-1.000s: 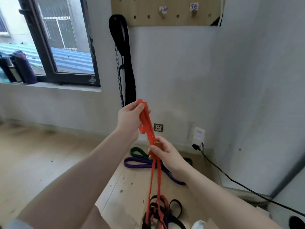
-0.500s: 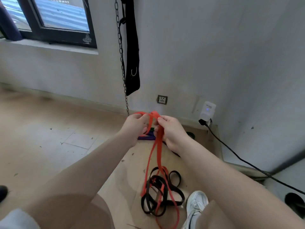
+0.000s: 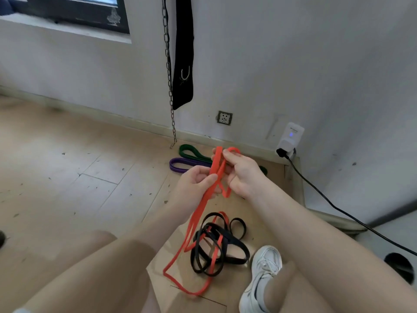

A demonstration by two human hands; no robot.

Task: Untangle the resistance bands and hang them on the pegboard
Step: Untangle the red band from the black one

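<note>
Both hands hold a red resistance band (image 3: 198, 219) in front of me. My left hand (image 3: 194, 188) pinches its strands lower down, and my right hand (image 3: 242, 175) grips the looped top end. The red band hangs to the floor, where it runs through a tangle of black bands (image 3: 220, 243). A purple band (image 3: 182, 163) and a green band (image 3: 191, 152) lie flat on the floor by the wall, beyond my hands. The pegboard is out of view.
A black strap (image 3: 184, 53) and a metal chain (image 3: 169, 75) hang down the wall. A wall socket (image 3: 224, 118) and a white plug-in device (image 3: 291, 136) with a black cable (image 3: 338, 208) sit at the right. My white shoe (image 3: 261, 272) rests beside the tangle.
My view has tilted down from the pegboard to the floor. My hands have lowered with the red band, and the right hand moved up to its looped top end.
</note>
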